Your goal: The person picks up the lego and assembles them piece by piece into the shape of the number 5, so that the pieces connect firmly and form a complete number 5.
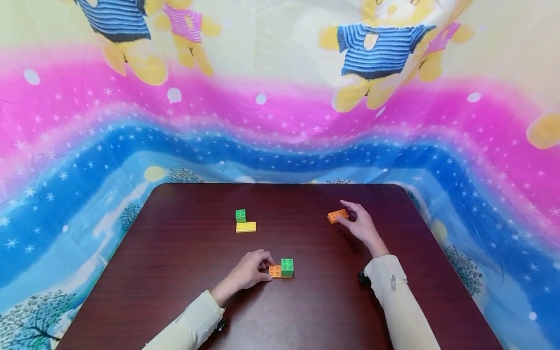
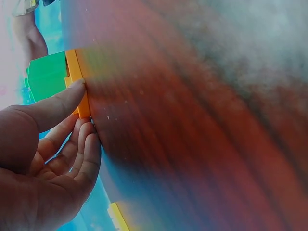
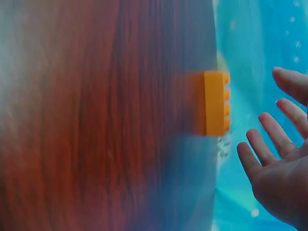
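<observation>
1. A right hand (image 1: pixel 360 225) reaches over an orange brick (image 1: pixel 334 217) at the far right of the desk (image 1: pixel 332 301), its fingers spread and apart, not closed on the piece.
2. For a clean pickup, the thumb is best set against the brick's near side and the fingers against its far side, then drawn together evenly, low enough to leave the studs uncovered.
3. At the near middle, a left hand (image 1: pixel 249 269) pinches the left end of an orange base (image 1: pixel 275 271), thumb on the near side; a green block (image 1: pixel 287 266) sits on the base's right end. A light, steady hold should serve here, since a hard squeeze could skew the piece.
4. Both forearms come in from the near edge, the left slanting rightward, the right slanting leftward and stretched farther.
5. At far left, a small green brick (image 1: pixel 240 215) stands just beyond a yellow plate (image 1: pixel 246 227); whether they are joined is unclear.
</observation>
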`<state>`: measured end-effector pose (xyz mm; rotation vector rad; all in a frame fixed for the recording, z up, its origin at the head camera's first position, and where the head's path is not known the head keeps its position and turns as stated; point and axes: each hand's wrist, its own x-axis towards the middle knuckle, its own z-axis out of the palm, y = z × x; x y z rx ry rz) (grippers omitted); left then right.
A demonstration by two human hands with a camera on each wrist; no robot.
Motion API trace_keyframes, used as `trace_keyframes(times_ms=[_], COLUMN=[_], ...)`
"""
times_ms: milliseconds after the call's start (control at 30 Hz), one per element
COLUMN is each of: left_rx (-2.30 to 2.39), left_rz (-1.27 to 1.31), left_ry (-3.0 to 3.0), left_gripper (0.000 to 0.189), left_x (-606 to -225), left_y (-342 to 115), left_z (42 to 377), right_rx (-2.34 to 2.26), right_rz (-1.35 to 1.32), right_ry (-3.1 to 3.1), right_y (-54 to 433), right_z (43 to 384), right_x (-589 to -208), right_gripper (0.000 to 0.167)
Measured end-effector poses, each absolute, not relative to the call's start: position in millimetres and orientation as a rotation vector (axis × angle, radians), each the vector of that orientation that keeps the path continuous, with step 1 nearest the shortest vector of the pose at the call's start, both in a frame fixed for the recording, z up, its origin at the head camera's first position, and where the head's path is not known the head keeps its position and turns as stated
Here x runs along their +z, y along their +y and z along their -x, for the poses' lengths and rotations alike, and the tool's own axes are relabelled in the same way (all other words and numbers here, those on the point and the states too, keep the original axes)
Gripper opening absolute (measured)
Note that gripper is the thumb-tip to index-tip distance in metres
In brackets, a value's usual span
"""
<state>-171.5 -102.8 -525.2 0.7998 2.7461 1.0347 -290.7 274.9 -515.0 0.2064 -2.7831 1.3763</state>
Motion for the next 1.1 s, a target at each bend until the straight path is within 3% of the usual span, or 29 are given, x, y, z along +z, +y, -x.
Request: trace_keyframes(times_ms=[367,1100], left_rx=[1.038,1.031], left_rz=[-0.806,-0.779], left_ry=[2.744,2.747], left_gripper=[0.025,0.026], left_x=[-525,-524], left_y=[-103,-103], left_z=[170,172], right_rx=[1.358,1.219], right_rz=[-0.188,-0.184], right_ry=[-2.973,-2.998], right_y=[290,283], right_z=[304,303], right_x=[-529,-533], right_gripper=[0.078,0.04])
